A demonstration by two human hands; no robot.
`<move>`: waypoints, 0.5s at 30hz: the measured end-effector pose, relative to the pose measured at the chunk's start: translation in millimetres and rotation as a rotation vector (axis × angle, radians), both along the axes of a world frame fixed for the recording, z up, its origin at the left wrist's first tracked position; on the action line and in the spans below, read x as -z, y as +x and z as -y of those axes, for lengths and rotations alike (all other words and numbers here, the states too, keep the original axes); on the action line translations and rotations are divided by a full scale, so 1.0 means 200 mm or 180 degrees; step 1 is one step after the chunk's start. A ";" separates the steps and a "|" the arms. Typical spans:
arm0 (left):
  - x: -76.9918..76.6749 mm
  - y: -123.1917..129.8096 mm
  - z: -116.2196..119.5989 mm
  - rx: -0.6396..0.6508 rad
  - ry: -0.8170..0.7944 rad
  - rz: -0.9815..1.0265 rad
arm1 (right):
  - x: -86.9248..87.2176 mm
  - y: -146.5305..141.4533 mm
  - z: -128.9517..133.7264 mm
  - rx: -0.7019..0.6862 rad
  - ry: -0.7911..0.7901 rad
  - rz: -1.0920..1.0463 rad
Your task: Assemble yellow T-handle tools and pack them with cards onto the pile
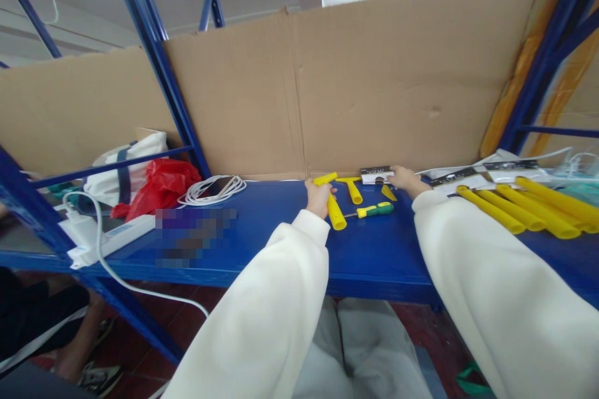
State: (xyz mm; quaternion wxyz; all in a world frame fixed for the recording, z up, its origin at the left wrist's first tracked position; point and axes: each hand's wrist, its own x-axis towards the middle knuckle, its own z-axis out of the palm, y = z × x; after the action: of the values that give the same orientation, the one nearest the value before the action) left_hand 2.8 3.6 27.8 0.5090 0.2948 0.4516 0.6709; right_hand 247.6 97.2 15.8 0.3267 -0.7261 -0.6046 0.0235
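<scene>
My left hand (318, 197) is closed around a yellow T-shaped plastic handle (336, 213), its thick tube pointing down toward me. Further right, my right hand (405, 180) grips the right end of a small black-and-white packet (375, 174) close to the cardboard; its fingertips are partly hidden. Between the hands lies a second yellow T-shaped handle (354, 191). A green-and-yellow screwdriver (375, 210) rests in front of it, its shaft toward the left. Just below the packet is a small flat yellow piece (388, 193).
Several yellow tubes (533, 212) and more black-and-white packets (453, 178) lie at right on the blue shelf (374, 262). At left are a coiled white cable (213, 190), a red bag (163, 184) and a power strip (116, 237). Cardboard (374, 87) stands behind. Another person's leg (77, 330) shows lower left.
</scene>
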 end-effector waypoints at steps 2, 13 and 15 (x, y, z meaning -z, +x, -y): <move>0.00 0.00 0.00 -0.0012 -0.0001 0.0018 | -0.04 -0.05 0.04 -0.0179 0.0049 0.0018; 0.01 -0.01 -0.01 0.0015 0.0064 0.0041 | 0.00 -0.41 0.19 -0.2290 -0.0205 -0.0715; 0.01 -0.01 -0.01 0.0019 0.0093 0.0025 | 0.00 -0.41 0.20 -0.2247 -0.0226 -0.0689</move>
State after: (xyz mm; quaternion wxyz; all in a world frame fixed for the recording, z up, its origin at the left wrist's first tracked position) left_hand 0.6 5.1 25.8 0.5084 0.3008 0.4389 0.6771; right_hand 164.9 58.0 15.4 0.3352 -0.4771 -0.7785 0.2324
